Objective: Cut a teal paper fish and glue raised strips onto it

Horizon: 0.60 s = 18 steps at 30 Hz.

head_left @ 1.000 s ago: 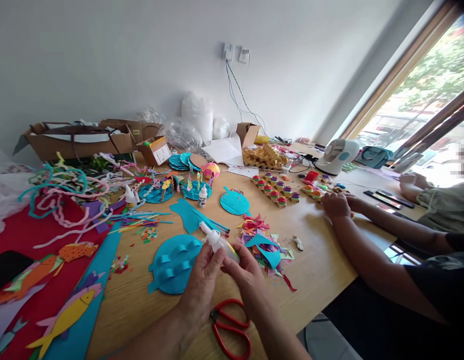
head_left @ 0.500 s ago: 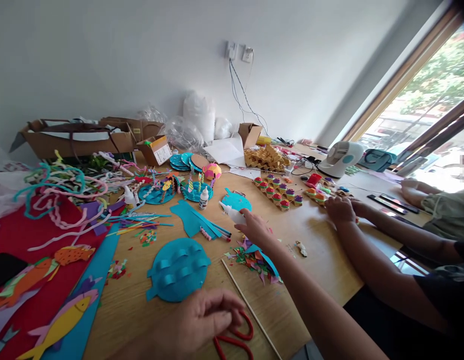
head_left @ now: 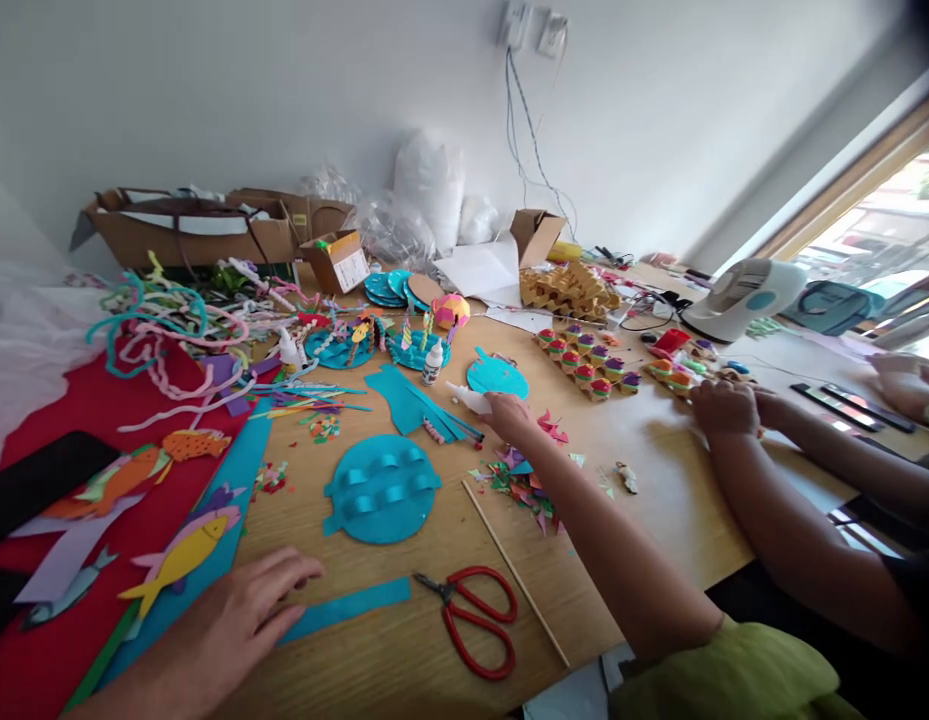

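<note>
My right hand (head_left: pixel 511 417) reaches forward over the table, its fingers around a white glue bottle (head_left: pixel 473 399) tilted on its side, nozzle to the left. My left hand (head_left: pixel 235 615) is at the lower left with fingers loosely bent and apart, over the left end of a blue paper strip (head_left: pixel 359 605). Red-handled scissors (head_left: pixel 480 620) lie to the right of the strip. Beyond the strip is a round blue paper piece (head_left: pixel 383 490) with several raised loops. A thin wooden stick (head_left: pixel 513 570) lies beside the scissors, and a smaller blue cutout (head_left: pixel 498 376) lies past the glue bottle.
Paper scraps (head_left: pixel 520 490) are strewn under my right forearm. Paper fish (head_left: pixel 183 555) lie on red and blue sheets at left. A second glue bottle (head_left: pixel 432 362) stands farther back. A co-worker's hands (head_left: pixel 726 410) work near painted egg-carton pieces (head_left: pixel 588 362); a white fan (head_left: pixel 745 300) stands behind.
My left hand has moved left, uncovering the scissors and the blue strip. My right hand still holds the glue bottle. The camera view has shifted, with table items sitting higher and farther right.
</note>
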Each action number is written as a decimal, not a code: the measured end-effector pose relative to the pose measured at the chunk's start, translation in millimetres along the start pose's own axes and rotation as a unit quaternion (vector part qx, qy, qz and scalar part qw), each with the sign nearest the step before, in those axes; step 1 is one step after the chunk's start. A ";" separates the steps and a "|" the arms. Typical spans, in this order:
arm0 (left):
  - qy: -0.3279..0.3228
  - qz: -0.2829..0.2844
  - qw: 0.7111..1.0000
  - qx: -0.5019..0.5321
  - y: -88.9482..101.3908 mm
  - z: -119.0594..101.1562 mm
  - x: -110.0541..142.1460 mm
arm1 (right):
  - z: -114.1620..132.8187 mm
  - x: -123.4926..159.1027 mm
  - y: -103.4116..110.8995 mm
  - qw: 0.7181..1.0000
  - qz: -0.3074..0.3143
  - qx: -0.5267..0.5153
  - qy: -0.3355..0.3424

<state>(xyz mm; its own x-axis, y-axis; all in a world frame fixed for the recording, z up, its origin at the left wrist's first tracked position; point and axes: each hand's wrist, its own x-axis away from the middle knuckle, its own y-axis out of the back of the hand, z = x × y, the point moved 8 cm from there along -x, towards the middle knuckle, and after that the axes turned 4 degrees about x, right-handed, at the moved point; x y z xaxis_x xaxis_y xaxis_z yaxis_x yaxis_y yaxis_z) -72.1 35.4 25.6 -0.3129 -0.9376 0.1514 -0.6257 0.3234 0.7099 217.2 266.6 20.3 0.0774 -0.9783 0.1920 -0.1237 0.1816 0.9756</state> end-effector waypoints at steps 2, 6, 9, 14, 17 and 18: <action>0.009 -0.011 0.999 -0.038 0.6 11.7 3.2 | 1.0 2.5 3.9 1.000 -0.006 -0.001 0.011; 0.029 0.014 0.994 -0.102 -3.0 31.1 12.6 | -3.1 15.2 24.2 0.999 -0.034 -0.014 0.020; 0.044 0.029 0.992 -0.114 0.1 34.3 21.5 | 0.1 39.5 43.9 0.998 -0.053 -0.030 0.031; 0.048 0.076 0.986 -0.143 -3.5 25.5 32.3 | 66.5 119.8 45.3 0.979 0.002 -0.096 0.179; 0.046 0.088 0.979 -0.179 -8.2 20.6 32.7 | 132.4 176.4 23.8 0.916 0.086 -0.164 0.355; 0.048 0.091 0.976 -0.190 -9.4 19.3 32.1 | 148.0 188.1 17.2 0.907 0.086 -0.155 0.382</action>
<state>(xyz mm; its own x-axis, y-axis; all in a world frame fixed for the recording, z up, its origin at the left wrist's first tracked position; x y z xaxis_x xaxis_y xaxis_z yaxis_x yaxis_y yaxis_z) -90.1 4.7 10.5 -0.3153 -0.8821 0.3500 -0.2487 0.4327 0.8666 83.2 71.0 57.3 0.7613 -0.5997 0.2466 0.0764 0.4606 0.8843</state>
